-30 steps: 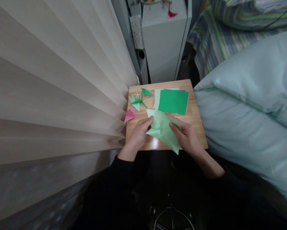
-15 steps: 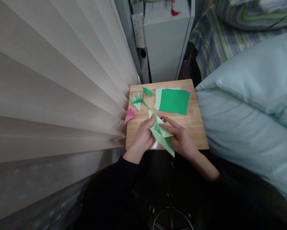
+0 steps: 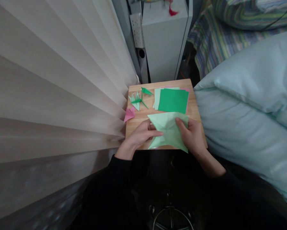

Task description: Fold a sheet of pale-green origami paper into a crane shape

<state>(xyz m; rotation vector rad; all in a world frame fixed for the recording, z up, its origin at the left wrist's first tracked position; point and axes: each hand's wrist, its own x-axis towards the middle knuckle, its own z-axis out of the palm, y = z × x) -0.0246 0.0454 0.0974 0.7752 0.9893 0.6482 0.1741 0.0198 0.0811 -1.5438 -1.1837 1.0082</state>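
Note:
Between my hands, over the near part of the small wooden table, is a light green sheet of origami paper, spread out and marked with creases. My left hand grips its left side, the thumb lying on top and the other fingers partly hidden underneath. On the right side my right hand pinches the paper, thumb on its upper face. Just beyond it lies a stack of coloured paper, dark green on top, with pale green and pink edges showing.
Folded green paper pieces and a pink folded piece lie along the left of the wooden table. A pleated curtain borders the left, pale bedding the right. A white cabinet stands behind.
The light green paper has gone from a folded, pointed shape to an opened sheet. My hands have moved apart, the left one leftward and the right one rightward, both still holding it.

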